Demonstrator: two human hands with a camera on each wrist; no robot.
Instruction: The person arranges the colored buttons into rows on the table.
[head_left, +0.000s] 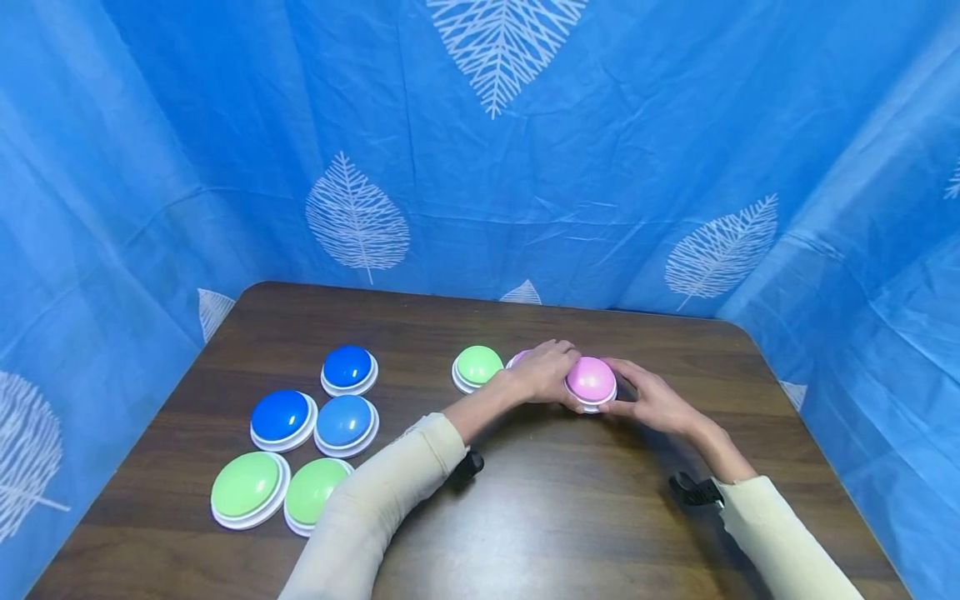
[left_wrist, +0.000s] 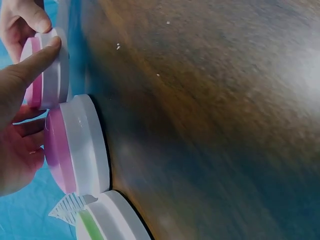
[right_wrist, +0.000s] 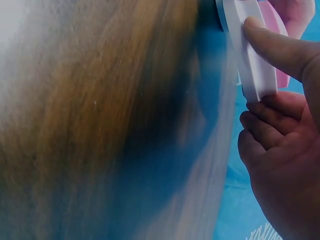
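A pink dome push button (head_left: 590,380) with a white base is held between both hands near the back right of the table. My left hand (head_left: 549,372) grips its left side, with the thumb against the white base in the left wrist view. On the other side my right hand (head_left: 651,400) holds it between thumb and fingers, the thumb (right_wrist: 272,44) lying along the base. A second pink button (left_wrist: 62,150) stands just left of the held one, mostly hidden behind the left hand in the head view. Beside that is a light green button (head_left: 479,365).
Toward the left of the brown table (head_left: 525,517) stand a dark blue button (head_left: 347,367), another dark blue one (head_left: 280,415), a lighter blue one (head_left: 344,421) and two green ones (head_left: 244,485), one partly behind the left sleeve. Blue leaf-patterned cloth (head_left: 465,167) hangs around the table.
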